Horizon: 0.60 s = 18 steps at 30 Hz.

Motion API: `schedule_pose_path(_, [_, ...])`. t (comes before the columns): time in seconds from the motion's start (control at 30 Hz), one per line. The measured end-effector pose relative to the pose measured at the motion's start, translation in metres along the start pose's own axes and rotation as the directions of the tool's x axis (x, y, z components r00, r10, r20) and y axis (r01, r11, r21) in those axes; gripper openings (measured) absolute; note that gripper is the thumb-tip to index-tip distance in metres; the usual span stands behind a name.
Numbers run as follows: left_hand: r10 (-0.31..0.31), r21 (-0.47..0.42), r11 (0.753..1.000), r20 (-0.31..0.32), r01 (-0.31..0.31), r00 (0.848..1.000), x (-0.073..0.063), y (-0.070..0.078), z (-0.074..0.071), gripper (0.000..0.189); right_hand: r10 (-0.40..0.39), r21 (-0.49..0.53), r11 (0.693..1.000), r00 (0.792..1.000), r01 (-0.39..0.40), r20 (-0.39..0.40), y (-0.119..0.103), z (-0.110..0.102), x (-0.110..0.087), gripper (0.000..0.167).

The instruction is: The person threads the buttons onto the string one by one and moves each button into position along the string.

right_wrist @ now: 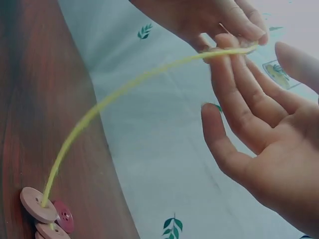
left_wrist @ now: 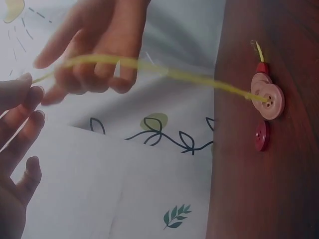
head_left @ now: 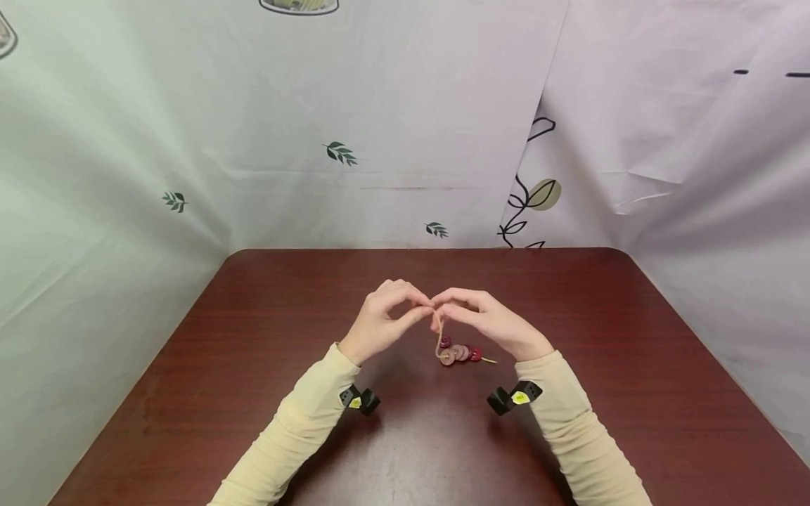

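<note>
My left hand (head_left: 389, 313) pinches a yellow cord (left_wrist: 189, 79) near its end, between thumb and fingertips. My right hand (head_left: 490, 320) meets it from the other side. Its fingers (right_wrist: 239, 104) lie against the cord, while its thumb stands apart in the right wrist view. From the hands the cord curves down to the table, through a pink button (left_wrist: 274, 102) and others strung with it. At the far end of this row sits a red button (head_left: 476, 353), with a short cord tail beyond it. A separate dark red button (left_wrist: 262, 136) lies beside the string.
The brown wooden table (head_left: 304, 281) spreads under the arms. Pale curtains (head_left: 392, 91) with printed leaves hang behind it and along both sides. Each cream sleeve carries a small black wrist camera (head_left: 359, 399).
</note>
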<state>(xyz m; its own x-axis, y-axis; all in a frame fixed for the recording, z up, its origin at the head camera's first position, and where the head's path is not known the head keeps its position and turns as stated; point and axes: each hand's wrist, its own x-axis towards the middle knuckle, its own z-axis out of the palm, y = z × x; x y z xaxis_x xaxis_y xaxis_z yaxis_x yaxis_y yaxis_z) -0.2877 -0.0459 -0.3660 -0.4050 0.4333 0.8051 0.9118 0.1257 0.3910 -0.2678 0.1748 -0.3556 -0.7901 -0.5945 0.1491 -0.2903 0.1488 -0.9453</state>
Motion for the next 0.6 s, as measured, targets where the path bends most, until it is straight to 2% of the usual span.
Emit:
schedule_pose_path(0.23, [0.02,0.016,1.0,0.012,-0.02,1.0,-0.0004,-0.0031,0.0032,0.016,0.032,-0.026,0.999,0.997,-0.034,-0.068,0.0002,-0.0028,-0.001,0.013])
schedule_pose_path(0.37, [0.002,0.017,1.0,0.026,-0.002,1.0,-0.0016,-0.0034,0.0035,0.015,0.047,-0.024,0.999,0.995,-0.049,-0.093,0.0028,-0.0043,-0.0012,0.012])
schedule_pose_path(0.5, [-0.068,0.018,0.998,0.057,0.067,0.996,-0.0038,-0.0033,0.0043,0.013,0.06,-0.02,0.998,0.992,-0.063,-0.114,0.0047,-0.0059,-0.0014,0.013])
schedule_pose_path(0.6, [-0.161,0.028,0.987,0.101,0.159,0.982,-0.0056,-0.0041,0.0064,0.016,0.067,-0.016,0.997,0.99,-0.07,-0.122,0.0048,-0.0067,-0.0013,0.012])
